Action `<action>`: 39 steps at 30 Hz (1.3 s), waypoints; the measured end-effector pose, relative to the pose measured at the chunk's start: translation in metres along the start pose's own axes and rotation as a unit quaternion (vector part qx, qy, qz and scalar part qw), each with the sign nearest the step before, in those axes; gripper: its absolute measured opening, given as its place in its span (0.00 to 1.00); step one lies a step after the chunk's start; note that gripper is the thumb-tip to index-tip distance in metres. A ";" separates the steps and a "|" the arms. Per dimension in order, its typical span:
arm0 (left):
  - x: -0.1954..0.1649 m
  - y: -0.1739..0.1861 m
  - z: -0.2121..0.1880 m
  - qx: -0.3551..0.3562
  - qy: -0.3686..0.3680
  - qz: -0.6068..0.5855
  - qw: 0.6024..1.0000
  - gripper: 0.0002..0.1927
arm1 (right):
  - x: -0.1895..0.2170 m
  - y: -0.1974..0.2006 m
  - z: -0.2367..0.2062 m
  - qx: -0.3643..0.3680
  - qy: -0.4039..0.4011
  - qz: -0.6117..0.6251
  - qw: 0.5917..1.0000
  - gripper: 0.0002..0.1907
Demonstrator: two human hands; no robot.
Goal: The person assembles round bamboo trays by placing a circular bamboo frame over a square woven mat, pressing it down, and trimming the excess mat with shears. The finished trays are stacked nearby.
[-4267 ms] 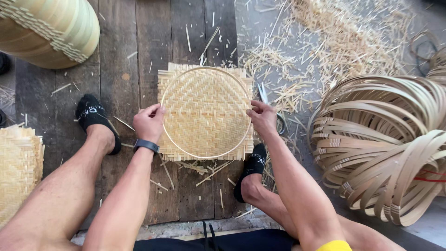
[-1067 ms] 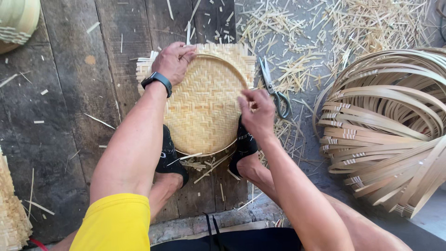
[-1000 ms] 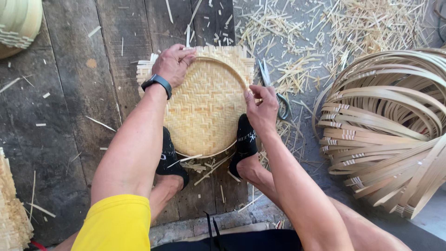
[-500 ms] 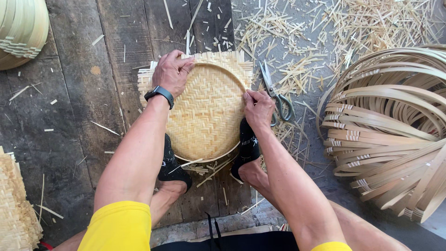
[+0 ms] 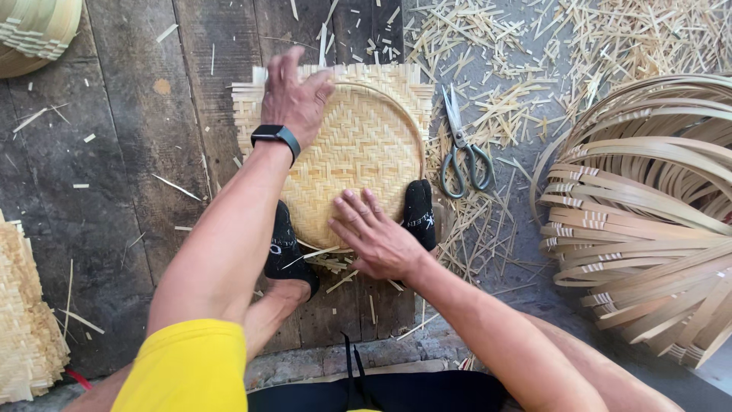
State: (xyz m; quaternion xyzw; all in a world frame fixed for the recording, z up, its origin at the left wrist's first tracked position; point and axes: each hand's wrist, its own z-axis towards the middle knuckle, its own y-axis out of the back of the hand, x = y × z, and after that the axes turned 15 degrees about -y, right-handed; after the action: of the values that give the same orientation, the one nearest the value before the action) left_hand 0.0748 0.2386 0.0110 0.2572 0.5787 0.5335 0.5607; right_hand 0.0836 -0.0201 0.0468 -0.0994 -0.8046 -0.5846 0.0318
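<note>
Bamboo hoops [image 5: 648, 206] lie piled at right on the floor [image 5: 137, 152]. Between two black-socked feet [image 5: 420, 214] sits a woven mat [image 5: 358, 145] with a ring [image 5: 408, 114] on it; the left hand [image 5: 293, 95] and right hand [image 5: 374, 236] press flat, fingers spread. Scissors [image 5: 461, 152] lie just beside.
</note>
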 end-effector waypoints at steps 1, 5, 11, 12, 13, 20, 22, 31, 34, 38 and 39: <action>-0.004 0.001 -0.008 -0.044 -0.066 0.094 0.992 0.29 | -0.009 -0.005 0.000 0.003 0.007 0.052 0.999 0.54; -0.038 0.016 -0.077 0.041 -0.334 0.022 0.941 0.35 | -0.038 -0.023 -0.017 -0.033 0.049 0.031 0.998 0.28; -0.083 0.006 -0.183 0.245 -0.305 0.022 0.920 0.29 | -0.034 -0.041 -0.027 -0.073 0.058 0.064 0.994 0.11; -0.086 0.000 -0.192 0.227 -0.299 0.031 0.926 0.21 | -0.032 -0.042 -0.027 -0.063 0.042 0.081 0.994 0.08; -0.088 -0.006 -0.196 0.209 -0.292 0.041 0.933 0.13 | -0.030 -0.043 -0.026 -0.052 0.027 0.098 0.993 0.05; -0.091 -0.023 -0.207 0.193 -0.251 0.071 0.946 0.03 | -0.027 -0.040 -0.031 -0.054 0.018 0.120 0.991 0.05; -0.091 -0.020 -0.206 0.210 -0.243 0.048 0.946 0.04 | -0.027 -0.039 -0.031 -0.026 0.003 0.135 0.990 0.06; -0.096 0.008 -0.184 0.320 -0.185 -0.056 0.927 0.11 | -0.029 -0.030 -0.016 0.064 -0.018 0.177 0.982 0.06; -0.097 0.016 -0.180 0.334 -0.191 -0.047 0.922 0.10 | -0.026 -0.027 -0.012 0.096 -0.048 0.180 0.978 0.05; -0.095 0.022 -0.177 0.337 -0.164 -0.116 0.920 0.11 | -0.027 -0.024 -0.010 0.128 -0.059 0.194 0.971 0.07; -0.095 0.022 -0.176 0.330 -0.157 -0.121 0.923 0.10 | -0.029 -0.024 -0.010 0.114 -0.053 0.220 0.967 0.07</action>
State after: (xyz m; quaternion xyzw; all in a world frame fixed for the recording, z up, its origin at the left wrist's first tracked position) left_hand -0.0720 0.1021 0.0314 0.4359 0.6534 0.1934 0.5879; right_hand 0.1065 -0.0400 0.0226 -0.3008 -0.8250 -0.4610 0.1280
